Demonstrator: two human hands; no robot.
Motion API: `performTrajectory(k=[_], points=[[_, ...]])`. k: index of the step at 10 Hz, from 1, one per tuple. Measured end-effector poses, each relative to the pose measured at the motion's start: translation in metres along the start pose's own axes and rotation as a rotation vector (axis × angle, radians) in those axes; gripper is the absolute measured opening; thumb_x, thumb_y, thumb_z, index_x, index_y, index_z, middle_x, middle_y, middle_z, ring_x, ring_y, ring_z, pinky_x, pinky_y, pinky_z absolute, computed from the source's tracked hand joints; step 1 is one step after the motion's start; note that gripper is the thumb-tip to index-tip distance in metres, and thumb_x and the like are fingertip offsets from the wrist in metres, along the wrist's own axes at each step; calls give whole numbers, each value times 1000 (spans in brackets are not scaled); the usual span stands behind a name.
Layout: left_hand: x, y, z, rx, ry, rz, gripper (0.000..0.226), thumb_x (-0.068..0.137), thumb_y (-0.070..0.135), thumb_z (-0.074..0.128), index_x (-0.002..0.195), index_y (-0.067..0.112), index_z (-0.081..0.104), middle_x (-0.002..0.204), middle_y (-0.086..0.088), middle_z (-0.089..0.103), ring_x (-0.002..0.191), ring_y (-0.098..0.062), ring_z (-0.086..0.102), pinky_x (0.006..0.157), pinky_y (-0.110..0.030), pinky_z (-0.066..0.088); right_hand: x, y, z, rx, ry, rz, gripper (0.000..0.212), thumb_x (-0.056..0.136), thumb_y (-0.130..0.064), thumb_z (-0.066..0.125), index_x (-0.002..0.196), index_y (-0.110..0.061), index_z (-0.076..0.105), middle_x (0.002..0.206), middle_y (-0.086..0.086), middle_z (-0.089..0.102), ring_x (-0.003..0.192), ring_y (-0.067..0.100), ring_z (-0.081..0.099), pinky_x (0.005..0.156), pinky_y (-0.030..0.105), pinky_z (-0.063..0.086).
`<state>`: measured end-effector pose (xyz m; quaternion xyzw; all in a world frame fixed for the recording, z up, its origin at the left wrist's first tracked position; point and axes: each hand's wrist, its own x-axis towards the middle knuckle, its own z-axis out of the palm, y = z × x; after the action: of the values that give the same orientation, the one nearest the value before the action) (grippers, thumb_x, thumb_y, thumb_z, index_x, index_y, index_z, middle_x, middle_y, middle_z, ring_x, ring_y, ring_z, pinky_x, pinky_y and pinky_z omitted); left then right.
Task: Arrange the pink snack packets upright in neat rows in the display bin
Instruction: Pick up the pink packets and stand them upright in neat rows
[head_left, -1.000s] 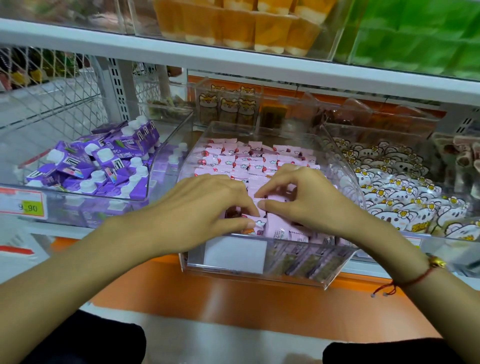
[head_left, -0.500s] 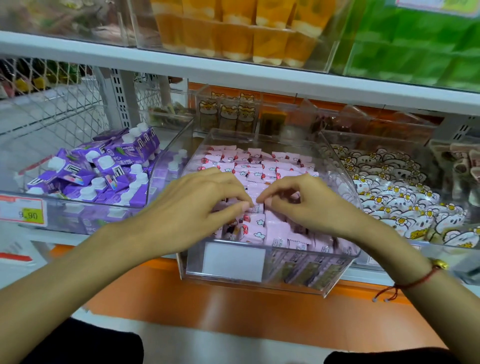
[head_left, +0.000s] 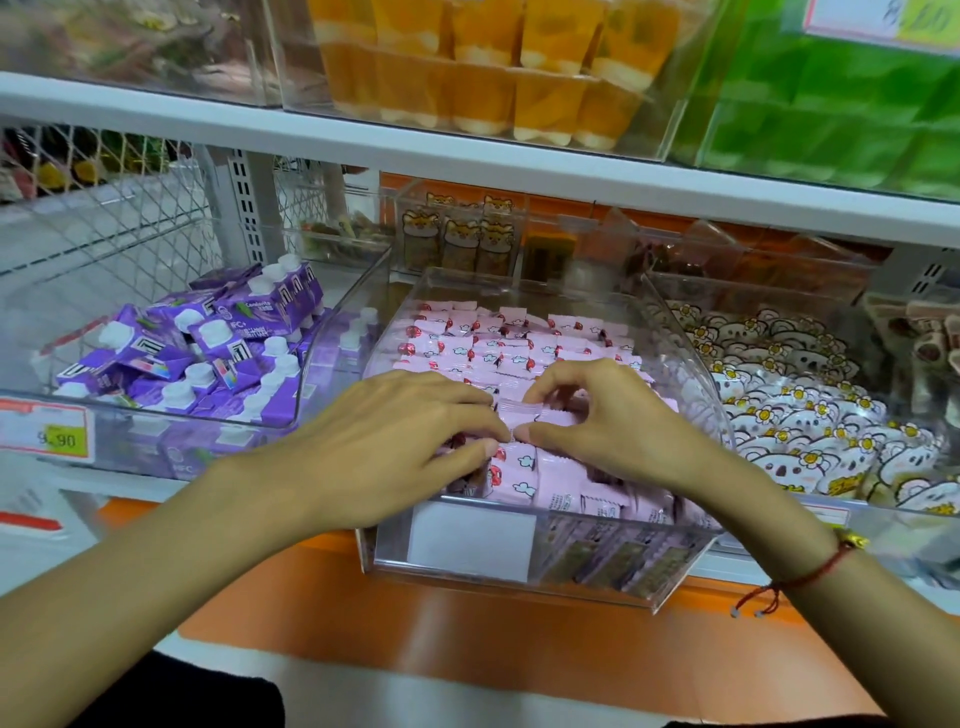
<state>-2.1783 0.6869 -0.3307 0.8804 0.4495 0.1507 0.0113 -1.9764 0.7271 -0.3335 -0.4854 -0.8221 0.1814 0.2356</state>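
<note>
**Rows Standing at the Back, Front Rank Not Yet Straight**

Packets fill the clear acrylic display bin (head_left: 691, 364) on the orange shelf (head_left: 415, 623), and the small pink crimp-edged snack packets (head_left: 488, 338) in the rear half stand upright in roughly five cross rows, though slightly ragged. An exact count is not possible, since many overlap and the hands cover the middle; several dozen is a fair estimate. By my judgement the job is well past halfway. What is left is the middle and the front band by the near wall, where a handful of packets (head_left: 550, 488) lean or lie flat with their printed backs showing.

Two hands work over the bin's middle. The left hand (head_left: 384, 447) has thumb and curled fingers closed on packets at the row it is squaring; the right hand (head_left: 608, 421) pinches a pink packet (head_left: 511, 408) between thumb and forefinger, its tips nearly meeting the left's. One red cord bracelet (head_left: 810, 577) circles the right wrist.

Around it stand two neighbouring clear bins: one of purple capped drink pouches (head_left: 208, 348), too jumbled to count, and one of white flower-print bear packets (head_left: 810, 415), likewise uncountable. One price tag (head_left: 47, 434) shows at left.
</note>
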Motion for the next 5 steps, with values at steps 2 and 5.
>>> performTrajectory(k=[2, 5], points=[[2, -1, 6, 52, -26, 15, 41, 99, 43, 29, 132, 34, 51, 143, 16, 41, 130, -2, 33, 94, -14, 18, 0, -4, -4, 395, 55, 57, 4, 84, -15, 69, 80, -14, 68, 70, -8, 65, 63, 4, 59, 66, 16, 47], [1, 0, 1, -146, 288, -130, 27, 87, 56, 48, 110, 43, 51, 106, 20, 59, 93, -4, 55, 72, -28, 45, -4, -20, -21, 923, 701, 191, 3, 93, -12, 57, 93, -10, 59, 93, 8, 67, 83, 14, 62, 74, 19, 54]])
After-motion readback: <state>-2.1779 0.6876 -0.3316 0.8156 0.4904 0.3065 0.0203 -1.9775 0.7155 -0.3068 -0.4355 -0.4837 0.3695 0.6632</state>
